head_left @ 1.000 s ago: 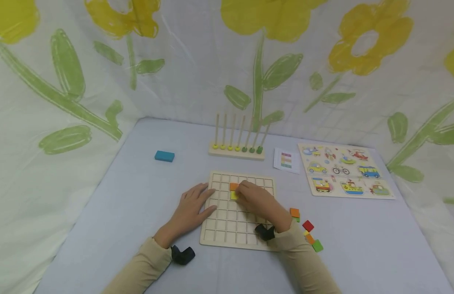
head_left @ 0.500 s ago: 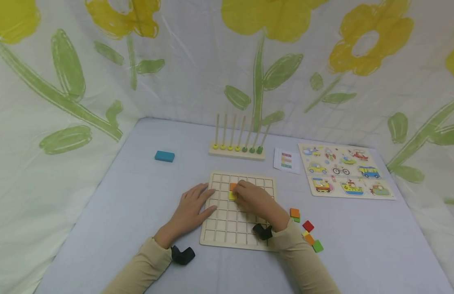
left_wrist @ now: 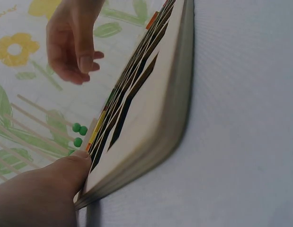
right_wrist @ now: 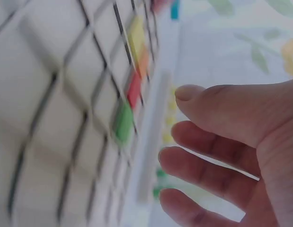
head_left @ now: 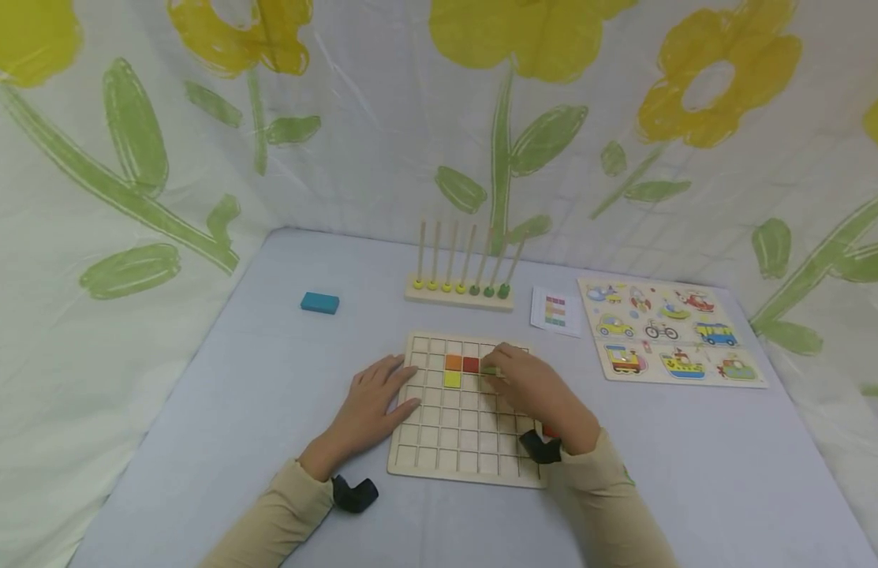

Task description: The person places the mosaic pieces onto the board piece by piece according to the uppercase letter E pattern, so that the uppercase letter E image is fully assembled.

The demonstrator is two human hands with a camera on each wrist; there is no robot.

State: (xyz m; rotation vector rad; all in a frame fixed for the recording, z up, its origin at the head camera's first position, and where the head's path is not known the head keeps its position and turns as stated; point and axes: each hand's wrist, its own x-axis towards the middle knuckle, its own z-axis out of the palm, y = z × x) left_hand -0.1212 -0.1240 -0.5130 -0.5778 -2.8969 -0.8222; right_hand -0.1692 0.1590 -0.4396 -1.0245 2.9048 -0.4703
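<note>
My left hand [head_left: 371, 402] rests with spread fingers on the left edge of the wooden grid board [head_left: 427, 457]. Its thumb [left_wrist: 75, 165] lies at the board's rim in the left wrist view. Over the board's upper right is my right hand [head_left: 531, 386], thumb and fingers apart with nothing between them in the right wrist view. Close to its fingertips a green tile [right_wrist: 123, 124] sits in the grid beside a red tile [head_left: 470, 364]. An orange tile [head_left: 453, 362] lies left of the red one, with a yellow tile [head_left: 453, 379] just below the orange.
Behind the board stands a peg rack [head_left: 458, 293] with yellow and green beads. A pattern card [head_left: 555, 311] and a vehicle puzzle board [head_left: 673, 331] lie at the right, a blue block [head_left: 319, 303] at the back left. My right forearm mostly hides the loose tiles.
My right hand has shifted right and let go of the tiles, uncovering the red one beside the orange, with green at the fingertips. The left hand has stayed put.
</note>
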